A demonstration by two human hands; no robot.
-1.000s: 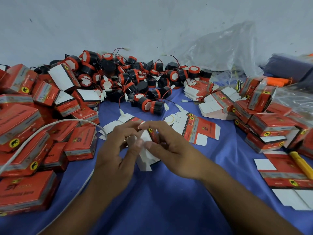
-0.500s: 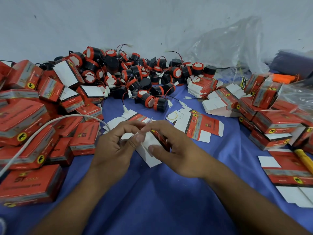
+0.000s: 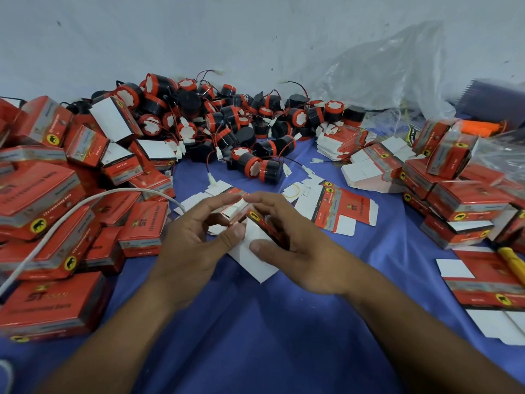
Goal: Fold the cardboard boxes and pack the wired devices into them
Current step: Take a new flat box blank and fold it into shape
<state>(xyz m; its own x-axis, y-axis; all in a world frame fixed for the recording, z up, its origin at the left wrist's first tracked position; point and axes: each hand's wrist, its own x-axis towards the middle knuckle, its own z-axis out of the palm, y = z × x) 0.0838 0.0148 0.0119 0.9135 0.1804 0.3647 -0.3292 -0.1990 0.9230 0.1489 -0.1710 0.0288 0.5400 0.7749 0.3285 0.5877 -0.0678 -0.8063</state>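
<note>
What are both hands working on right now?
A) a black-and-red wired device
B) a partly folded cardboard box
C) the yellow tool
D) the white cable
B: the left hand and right hand both pinch the partly folded cardboard box, its white flaps sticking out, while the wired devices lie in a pile behind.

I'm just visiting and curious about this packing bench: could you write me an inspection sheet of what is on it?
Surface: blue cloth, crowded along its sides.
Job's things: half-folded box held at centre; flat box blanks beyond it; heap of wired devices at the back; folded boxes stacked left and right.
Clutter: clear plastic bag, orange object and yellow tool on the right.
Hands: left hand and right hand both grip the half-folded box.
Cables: white cable arches over the left boxes; white plugs on thin leads trail from the devices.
Surroundings: pale wall behind.
</note>
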